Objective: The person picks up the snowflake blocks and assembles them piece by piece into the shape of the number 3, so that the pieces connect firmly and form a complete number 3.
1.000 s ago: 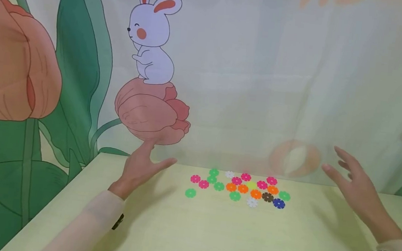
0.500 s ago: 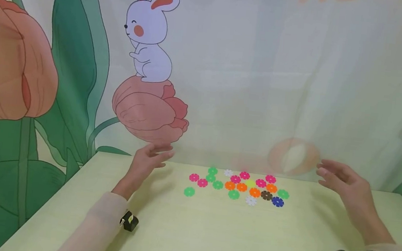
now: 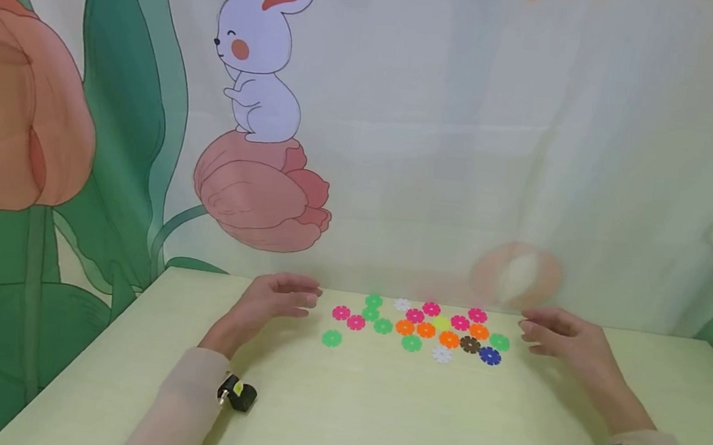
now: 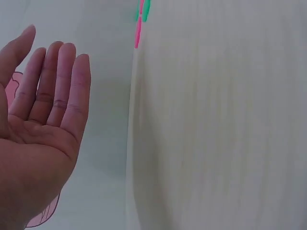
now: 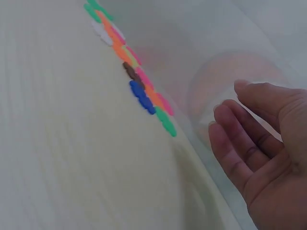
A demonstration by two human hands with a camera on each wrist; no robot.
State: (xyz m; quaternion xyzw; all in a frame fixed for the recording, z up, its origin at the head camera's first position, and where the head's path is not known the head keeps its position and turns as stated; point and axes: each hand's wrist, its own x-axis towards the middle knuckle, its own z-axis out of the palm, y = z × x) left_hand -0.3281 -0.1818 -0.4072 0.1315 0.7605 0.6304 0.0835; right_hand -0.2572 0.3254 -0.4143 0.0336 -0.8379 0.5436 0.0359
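Between left hand [image 3: 265, 305] and right hand [image 3: 579, 343], both loose and empty, flower-shaped discs [image 3: 426, 330] are lying spread lengthwise from hand to hand, neither clearly nearer.

Passage above colored discs [image 3: 422, 329], room along near tabletop [image 3: 376, 418], curtain [image 3: 415, 149] seemingly just behind

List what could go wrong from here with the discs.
The brown disc and blue disc sit very close together; picking one could drag the other.
The nearer white disc is pale on a pale table, so it might be overlooked.
The rightmost pink disc lies by the far edge, near the cloth; a push might jam it there.
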